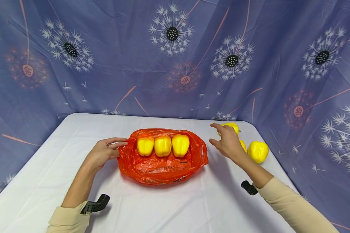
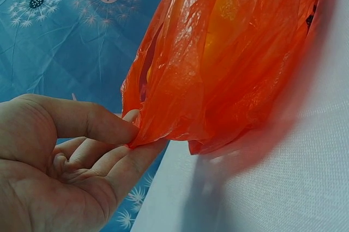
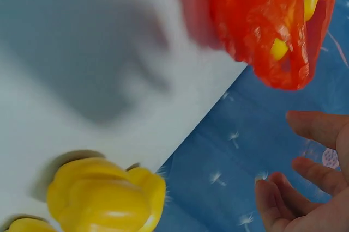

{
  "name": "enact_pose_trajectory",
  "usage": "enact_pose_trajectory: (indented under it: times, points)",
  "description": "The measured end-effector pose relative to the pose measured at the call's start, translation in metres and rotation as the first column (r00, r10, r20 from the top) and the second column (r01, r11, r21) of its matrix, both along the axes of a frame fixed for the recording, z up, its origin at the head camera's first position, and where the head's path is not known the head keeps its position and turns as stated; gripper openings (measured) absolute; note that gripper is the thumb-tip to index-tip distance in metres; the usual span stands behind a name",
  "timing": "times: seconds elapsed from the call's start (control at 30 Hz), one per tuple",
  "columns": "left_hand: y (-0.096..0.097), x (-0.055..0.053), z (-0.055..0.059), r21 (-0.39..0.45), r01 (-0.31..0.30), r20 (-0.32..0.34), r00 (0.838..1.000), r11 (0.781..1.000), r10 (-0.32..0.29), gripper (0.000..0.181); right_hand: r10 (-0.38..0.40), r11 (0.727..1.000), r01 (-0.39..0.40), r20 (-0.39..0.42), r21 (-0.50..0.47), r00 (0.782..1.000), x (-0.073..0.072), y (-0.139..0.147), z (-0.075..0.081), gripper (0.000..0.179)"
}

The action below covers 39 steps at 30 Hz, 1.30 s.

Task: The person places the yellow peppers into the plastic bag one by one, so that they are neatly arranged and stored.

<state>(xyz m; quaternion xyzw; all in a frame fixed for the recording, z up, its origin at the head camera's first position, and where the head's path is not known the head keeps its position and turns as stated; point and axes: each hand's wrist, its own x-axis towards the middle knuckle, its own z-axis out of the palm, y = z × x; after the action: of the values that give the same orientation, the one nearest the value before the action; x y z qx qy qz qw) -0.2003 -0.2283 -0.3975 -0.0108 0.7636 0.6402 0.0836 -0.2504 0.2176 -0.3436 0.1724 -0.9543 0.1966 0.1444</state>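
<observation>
A red plastic bag (image 1: 163, 177) lies open on its side or spread wide on the table, with three yellow bell peppers (image 1: 163, 146) in a row inside it. At the bag's left edge, my left hand (image 1: 103, 153) pinches the thin plastic between thumb and fingers, as the left wrist view shows up close at the bag's corner (image 2: 158, 128). My right hand (image 1: 228, 142) hovers to the right of the bag, fingers spread apart and holding nothing. Near and partly behind that hand are more yellow bell peppers, one of them (image 1: 258, 152) fully visible.
A white cloth covers the table (image 1: 175, 210). Behind and beside it hangs a blue curtain (image 1: 119, 58) with dandelion prints. The loose peppers sit near the table's right edge, one (image 1: 232, 127) toward the back corner. Black wrist mounts (image 1: 96, 204) sit at both sleeves.
</observation>
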Motion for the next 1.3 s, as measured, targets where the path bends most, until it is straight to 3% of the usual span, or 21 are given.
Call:
enact_pose_trajectory:
  times: [0.23,0.67,1.3]
  points:
    - [0.000,0.000,0.000,-0.012,-0.001,-0.003,1.000,1.000,0.001,0.067,-0.034,0.999,0.034,-0.005,-0.009,0.999,0.000,0.019,-0.003,0.058]
    - [0.000,-0.001,0.001,-0.010,-0.007,0.002,1.000,1.000,0.007,0.066,-0.107,0.994,0.104,0.091,0.033,0.990,0.004,0.044,-0.007,0.068]
    - [0.002,0.000,0.001,-0.017,-0.008,0.006,1.000,1.000,0.008,0.066,-0.130,0.991,0.123,0.158,0.052,0.979,0.006,0.072,-0.019,0.076]
